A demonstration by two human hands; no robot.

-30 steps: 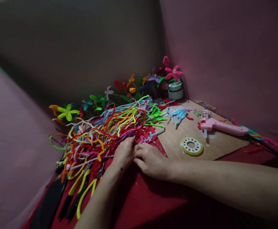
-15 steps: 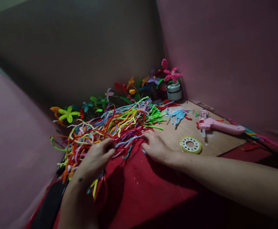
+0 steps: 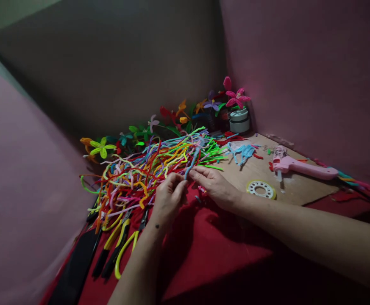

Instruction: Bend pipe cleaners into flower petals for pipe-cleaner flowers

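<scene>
A light blue pipe cleaner (image 3: 191, 163) slants up and away from the fingertips of both hands, in front of a big heap of many-coloured pipe cleaners (image 3: 130, 173). My left hand (image 3: 169, 195) is closed, with thumb and fingers pinching its lower end. Just right of that, my right hand (image 3: 215, 186) pinches the same piece between thumb and fingers. Beneath the hands, a short blue bit (image 3: 198, 199) and a small pink bit (image 3: 202, 189) show on the red surface. The blue piece's lowest end is hidden by my fingers.
Pliers (image 3: 116, 245) and yellow-handled scissors (image 3: 126, 252) lie left of my left arm. A pink glue gun (image 3: 308, 168) and a tape roll (image 3: 261, 190) rest on the brown board (image 3: 293, 197). Pipe-cleaner flowers (image 3: 102, 148) and a grey container (image 3: 239, 121) line the back wall.
My left hand has moved right, close to my right hand. The blue pipe cleaner now stands raised between them. The pliers and scissors have come into view as the camera shifted.
</scene>
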